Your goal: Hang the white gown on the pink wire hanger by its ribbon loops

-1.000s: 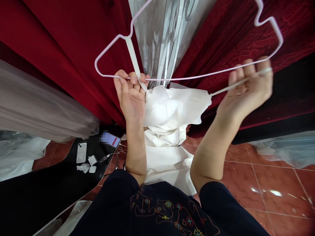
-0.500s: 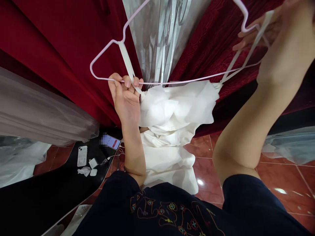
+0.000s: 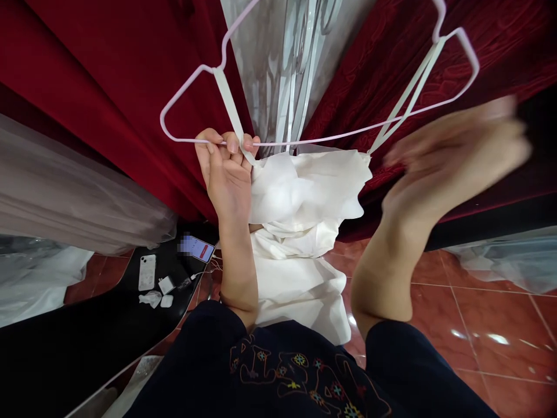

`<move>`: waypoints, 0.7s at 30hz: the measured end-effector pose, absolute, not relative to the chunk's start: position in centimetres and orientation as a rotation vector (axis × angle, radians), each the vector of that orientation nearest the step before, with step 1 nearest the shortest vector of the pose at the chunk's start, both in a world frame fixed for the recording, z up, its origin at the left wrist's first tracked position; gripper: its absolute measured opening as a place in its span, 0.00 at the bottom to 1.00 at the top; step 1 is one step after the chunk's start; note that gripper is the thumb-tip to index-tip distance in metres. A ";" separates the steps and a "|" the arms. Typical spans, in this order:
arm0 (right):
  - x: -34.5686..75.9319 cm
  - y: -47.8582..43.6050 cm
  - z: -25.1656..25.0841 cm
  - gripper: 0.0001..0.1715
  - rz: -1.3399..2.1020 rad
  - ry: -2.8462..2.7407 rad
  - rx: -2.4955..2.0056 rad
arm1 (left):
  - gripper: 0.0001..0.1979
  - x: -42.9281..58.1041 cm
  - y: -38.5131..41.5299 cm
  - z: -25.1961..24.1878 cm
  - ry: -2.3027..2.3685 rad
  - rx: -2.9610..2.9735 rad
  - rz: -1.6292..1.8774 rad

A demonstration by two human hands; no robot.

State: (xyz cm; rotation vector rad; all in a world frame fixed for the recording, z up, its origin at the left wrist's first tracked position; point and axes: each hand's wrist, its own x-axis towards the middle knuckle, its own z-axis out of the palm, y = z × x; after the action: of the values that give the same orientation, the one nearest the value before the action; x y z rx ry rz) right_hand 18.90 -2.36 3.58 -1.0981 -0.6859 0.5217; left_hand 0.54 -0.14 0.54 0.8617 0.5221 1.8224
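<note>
A dress shop or tailor's fitting room: deep red velvet gowns [image 3: 108, 75] hang crowded around a plastic-covered garment [image 3: 291, 64], with pale tulle skirts [image 3: 65, 197] beside them, above a red tiled floor [image 3: 478, 302].

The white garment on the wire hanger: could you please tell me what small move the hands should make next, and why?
Probably steady the hanger with the free right hand and check the right strap. Both straps loop over the hanger's shoulders, the left hand grips the bottom bar, and the white garment hangs bunched, so smoothing it likely needs two hands.
</note>
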 end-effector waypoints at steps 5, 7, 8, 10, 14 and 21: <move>16.9 -1.8 -0.4 0.40 1.211 -0.839 -0.816 | 0.12 0.6 -0.2 0.6 0.496 0.857 1.783; 16.8 -0.9 -0.6 0.32 1.035 -0.632 -0.528 | 0.12 0.4 -0.2 0.6 0.448 0.858 1.758; 16.9 -0.6 -0.5 0.29 0.984 -0.561 -0.425 | 0.13 0.3 -0.2 0.5 0.430 0.855 1.739; 17.0 -0.3 -0.3 0.21 0.988 -0.504 -0.327 | 0.13 0.1 -0.2 0.2 0.409 0.836 1.706; 17.0 -0.3 -0.9 0.16 1.032 -0.551 -0.297 | 0.13 -0.3 -0.2 -0.9 0.490 0.878 1.691; 18.0 0.7 -2.4 0.16 1.095 -0.638 -0.259 | 0.13 -1.7 -1.4 -1.0 0.935 1.307 1.441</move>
State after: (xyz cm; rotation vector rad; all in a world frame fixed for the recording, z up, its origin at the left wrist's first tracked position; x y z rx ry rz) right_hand 17.98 0.73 -2.41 -0.2589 -0.6382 1.0955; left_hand -1.68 -1.38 -1.04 1.3074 0.9349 1.4407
